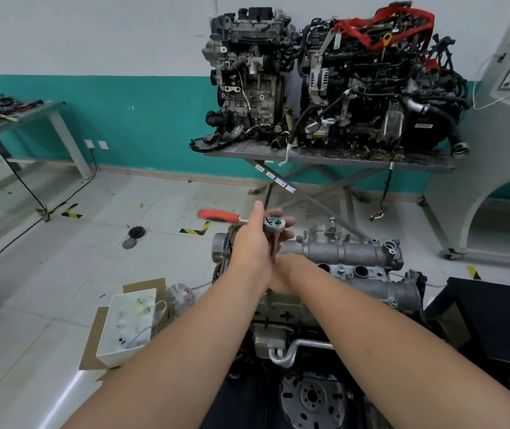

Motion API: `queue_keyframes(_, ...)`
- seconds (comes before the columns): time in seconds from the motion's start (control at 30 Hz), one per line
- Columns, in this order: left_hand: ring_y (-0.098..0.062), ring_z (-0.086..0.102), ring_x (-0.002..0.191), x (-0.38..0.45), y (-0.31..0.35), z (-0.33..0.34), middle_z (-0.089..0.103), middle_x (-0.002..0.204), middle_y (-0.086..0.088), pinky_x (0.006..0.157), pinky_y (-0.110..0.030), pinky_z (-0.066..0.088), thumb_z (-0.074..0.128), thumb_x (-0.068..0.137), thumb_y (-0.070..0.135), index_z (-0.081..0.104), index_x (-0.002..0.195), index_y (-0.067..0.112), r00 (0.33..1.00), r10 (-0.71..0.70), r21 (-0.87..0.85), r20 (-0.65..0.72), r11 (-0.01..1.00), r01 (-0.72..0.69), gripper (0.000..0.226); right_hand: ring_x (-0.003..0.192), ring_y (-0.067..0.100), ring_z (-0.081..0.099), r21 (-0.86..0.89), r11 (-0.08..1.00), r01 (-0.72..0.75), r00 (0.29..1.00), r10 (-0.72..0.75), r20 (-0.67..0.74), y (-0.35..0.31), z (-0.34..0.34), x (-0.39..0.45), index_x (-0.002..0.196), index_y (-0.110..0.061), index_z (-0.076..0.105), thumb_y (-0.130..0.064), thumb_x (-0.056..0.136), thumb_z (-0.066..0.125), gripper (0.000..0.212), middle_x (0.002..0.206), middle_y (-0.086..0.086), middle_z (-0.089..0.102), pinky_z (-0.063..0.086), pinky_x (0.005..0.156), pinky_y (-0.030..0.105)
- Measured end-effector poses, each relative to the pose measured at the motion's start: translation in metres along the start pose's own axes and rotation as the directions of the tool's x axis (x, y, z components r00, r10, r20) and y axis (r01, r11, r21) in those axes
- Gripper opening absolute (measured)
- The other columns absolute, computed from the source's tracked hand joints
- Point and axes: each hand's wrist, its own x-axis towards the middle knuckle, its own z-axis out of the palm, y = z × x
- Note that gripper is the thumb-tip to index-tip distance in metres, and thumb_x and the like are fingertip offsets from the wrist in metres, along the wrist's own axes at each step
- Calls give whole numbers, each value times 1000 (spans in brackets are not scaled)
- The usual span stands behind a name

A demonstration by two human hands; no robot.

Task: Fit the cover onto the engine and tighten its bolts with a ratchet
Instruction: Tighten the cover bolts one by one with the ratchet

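While cover (343,253) is already sitting on engine (281,308), I'm gripping ratchet (270,225) head with left hand (255,243); right hand (281,275) mostly hidden, grip unclear. Bolt tightening seemingly still going.

Three engines (340,274), two hands (252,246), one ratchet (241,219), two floor discs (136,233).

Both bare forearms reach forward and meet ahead of the person. The left hand (255,247) is raised, thumb pointing up, fingers wrapped round a ratchet (249,221) head. The right hand (280,277) sits lower, largely hidden behind the left wrist.
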Motion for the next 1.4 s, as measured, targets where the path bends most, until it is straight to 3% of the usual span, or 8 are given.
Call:
queue_keyframes(0.17,-19,68,53,15,32,0,70,62,-4,67,-36,56,50,97,18,57,91,6,991,-129,497,26,862,99,16,120,33,54,-140,990,-2,1000,-1,-17,4,1,-5,132,-17,57,-43,95,37,50,135,10,57,46,101,45)
queue_keyframes(0.33,-9,59,38,6,63,16,71,58,2,51,-22,43,44,93,10,58,89,7,983,-148,961,112,268,-69,15,112,31,55,-165,985,56,998,-57,-3,6,0,-8,123,-20,59,-45,95,36,44,128,9,59,47,95,43)
queue_keyframes(0.8,-20,53,77,7,50,7,52,80,5,76,-37,31,51,101,43,64,92,23,801,47,539,597,-763,-357,26,119,30,54,-140,989,37,998,-44,-43,-2,7,-7,121,-9,60,-31,102,29,42,130,11,60,43,92,38)
queue_keyframes(0.93,-20,58,84,1,11,-33,64,89,2,80,-36,37,52,96,48,69,76,17,337,536,619,774,-530,-579,40,129,30,49,94,994,59,995,-51,-86,1,9,-1,137,-7,53,-25,104,40,39,142,13,53,43,102,23)
queue_keyframes(1.03,-10,63,101,-6,-12,-26,68,110,7,90,-31,48,36,95,57,68,110,28,699,597,688,394,313,-655,46,118,29,59,-22,999,50,999,-51,-14,-2,2,-1,130,-12,59,-27,99,41,39,131,8,62,47,101,45)
queue_keyframes(1.1,-11,70,89,-9,-16,-7,76,99,2,86,-33,53,34,95,65,72,100,39,943,320,316,89,889,-331,47,127,29,53,-87,996,35,998,-30,53,-4,-3,-3,141,-17,51,-33,98,41,47,141,5,54,44,104,48)
queue_keyframes(1.17,-19,71,73,-2,-13,1,75,80,-5,78,-35,54,38,99,61,77,78,29,997,73,50,-33,996,-72,55,124,32,54,-123,992,29,997,-19,81,-1,-6,-3,138,-18,53,-34,95,42,47,137,5,56,45,103,48)
queue_keyframes(1.4,-26,68,55,16,31,0,64,57,-6,79,-43,58,53,94,23,56,97,7,978,-196,539,65,832,130,17,113,32,57,-121,993,5,1000,-8,-20,5,-1,-9,126,-19,59,-40,95,37,43,124,8,60,47,99,48)
